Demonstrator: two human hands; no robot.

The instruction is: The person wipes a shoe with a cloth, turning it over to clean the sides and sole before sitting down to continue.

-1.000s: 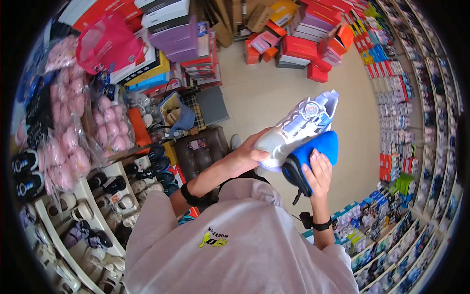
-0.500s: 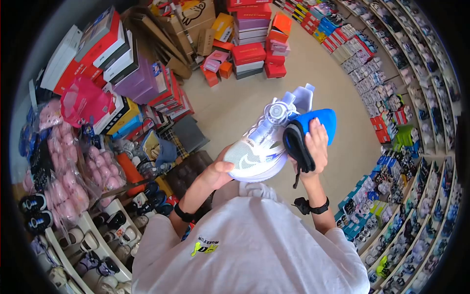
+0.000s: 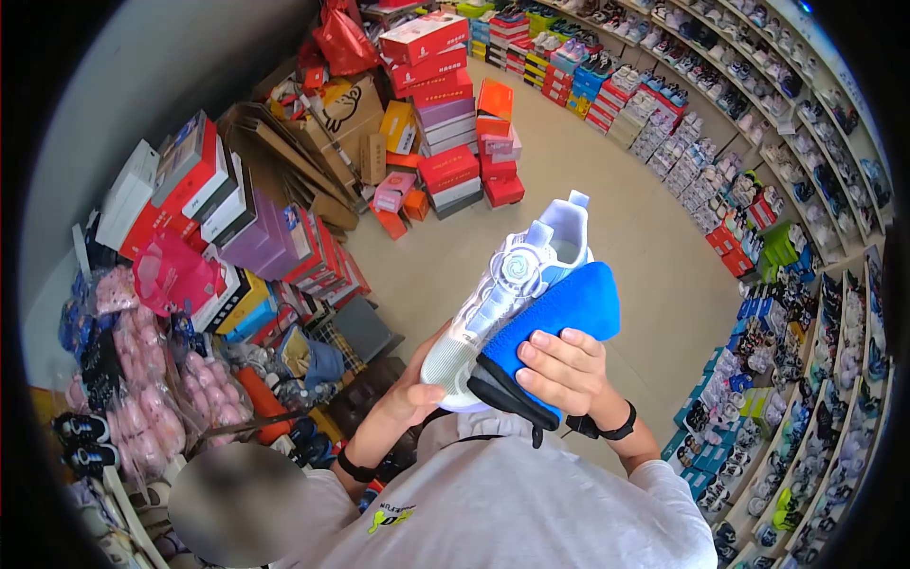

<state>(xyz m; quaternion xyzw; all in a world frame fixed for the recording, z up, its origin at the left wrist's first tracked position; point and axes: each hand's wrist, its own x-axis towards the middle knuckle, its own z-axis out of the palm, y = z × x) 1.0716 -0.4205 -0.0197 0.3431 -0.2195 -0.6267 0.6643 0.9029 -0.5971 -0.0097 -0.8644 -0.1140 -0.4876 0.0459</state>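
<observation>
A white and lavender sneaker [image 3: 493,294] with a round dial on its tongue is tilted in front of my chest, heel pointing away. My left hand [image 3: 409,391] grips its toe end, the thumb lying over the toe cap. In my right hand [image 3: 564,375] is a soft blue mitt [image 3: 559,313] with a black cuff and a dangling cord. The fingers are closed over its outside. The mitt lies against the side of the sneaker and hides part of it. Black bands circle both wrists.
Stacked shoe boxes [image 3: 450,171] and cardboard stand ahead on the beige floor [image 3: 408,275]. Bagged pink items [image 3: 142,379] and more boxes crowd the left. Shelves of shoes [image 3: 815,427] curve along the right. A blurred round patch [image 3: 237,503] covers the lower left.
The blue mitt has moved left and toward me, now against the sneaker's side with its black cuff near the toe. The sneaker has turned more upright and shifted left. The view has tilted up.
</observation>
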